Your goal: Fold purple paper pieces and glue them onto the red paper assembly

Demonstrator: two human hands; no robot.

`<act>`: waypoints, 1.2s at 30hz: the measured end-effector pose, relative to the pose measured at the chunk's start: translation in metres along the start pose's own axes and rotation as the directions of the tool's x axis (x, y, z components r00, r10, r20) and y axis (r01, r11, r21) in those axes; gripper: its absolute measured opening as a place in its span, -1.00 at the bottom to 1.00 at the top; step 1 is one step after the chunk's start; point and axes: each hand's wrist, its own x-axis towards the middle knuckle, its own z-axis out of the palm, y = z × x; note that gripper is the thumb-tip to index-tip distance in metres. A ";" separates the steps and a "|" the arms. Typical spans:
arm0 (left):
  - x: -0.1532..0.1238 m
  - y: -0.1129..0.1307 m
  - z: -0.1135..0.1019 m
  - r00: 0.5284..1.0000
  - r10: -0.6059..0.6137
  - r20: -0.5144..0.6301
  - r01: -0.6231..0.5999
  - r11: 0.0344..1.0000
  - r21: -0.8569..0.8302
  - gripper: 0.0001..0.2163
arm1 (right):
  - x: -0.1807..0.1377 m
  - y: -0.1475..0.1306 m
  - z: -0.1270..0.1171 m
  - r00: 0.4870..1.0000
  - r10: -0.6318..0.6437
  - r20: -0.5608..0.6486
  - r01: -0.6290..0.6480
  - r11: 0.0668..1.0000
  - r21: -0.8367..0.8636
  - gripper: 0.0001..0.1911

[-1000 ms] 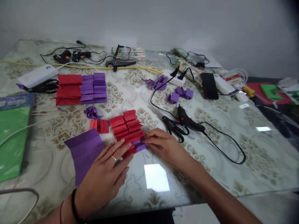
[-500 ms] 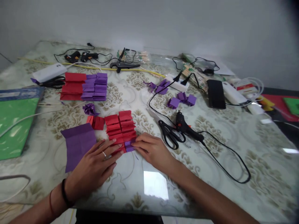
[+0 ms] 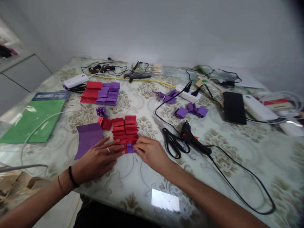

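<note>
My left hand (image 3: 97, 161) lies with its fingers stretched out, the tips resting on the lower left of a block of red folded paper pieces (image 3: 125, 129). At the block's lower right corner sits a small purple folded paper piece (image 3: 131, 149). The thumb and fingertips of my right hand (image 3: 149, 152) are pinched together at its right side. Partly under my left hand's reach lies a creased purple paper sheet (image 3: 89, 139). Just above it are a loose red folded piece (image 3: 106, 123) and a crumpled purple paper (image 3: 101, 111).
Right of my hand lie black-handled scissors (image 3: 174, 145) and a black glue gun (image 3: 193, 137) with a looping cord. Behind are purple folded pieces (image 3: 191, 110), a white power strip (image 3: 188, 94) and a red and purple paper block (image 3: 101, 93). A green paper pack (image 3: 35, 120) is at left.
The camera view has turned and shifted, so the table appears lower and more tilted. Both hands stay at the same places on the paper block.
</note>
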 end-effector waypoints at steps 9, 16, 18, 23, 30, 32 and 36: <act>0.027 -0.007 -0.015 0.991 0.096 -0.093 -0.099 0.995 -0.030 -0.87 | -0.002 -0.014 -0.017 0.992 0.124 0.002 -0.124 0.990 0.071 -0.88; 0.052 -0.013 -0.008 0.986 0.012 -0.168 -0.038 0.987 -0.155 -0.95 | 0.005 -0.012 -0.025 0.975 0.219 0.045 -0.224 0.959 0.172 -0.93; 0.055 -0.012 -0.001 0.979 -0.034 -0.203 -0.003 0.984 -0.178 -0.91 | 0.005 -0.009 -0.025 0.978 0.197 0.067 -0.206 0.961 0.182 -0.94; 0.058 -0.009 0.011 0.963 -0.085 -0.254 0.020 0.969 -0.247 -0.96 | 0.001 -0.005 -0.025 0.980 0.187 0.073 -0.199 0.955 0.222 -0.93; 0.061 -0.008 0.014 0.949 -0.079 -0.306 0.002 0.969 -0.246 -0.91 | -0.003 -0.007 -0.024 0.974 0.212 0.080 -0.226 0.937 0.265 -0.69; 0.061 -0.008 0.015 0.950 -0.077 -0.304 0.002 0.971 -0.240 -0.89 | -0.003 -0.008 -0.023 0.969 0.231 0.089 -0.247 0.934 0.258 -0.67; 0.063 -0.008 0.017 0.946 -0.052 -0.319 -0.014 0.980 -0.199 -0.84 | -0.003 -0.011 -0.021 0.956 0.279 0.087 -0.292 0.924 0.246 -0.67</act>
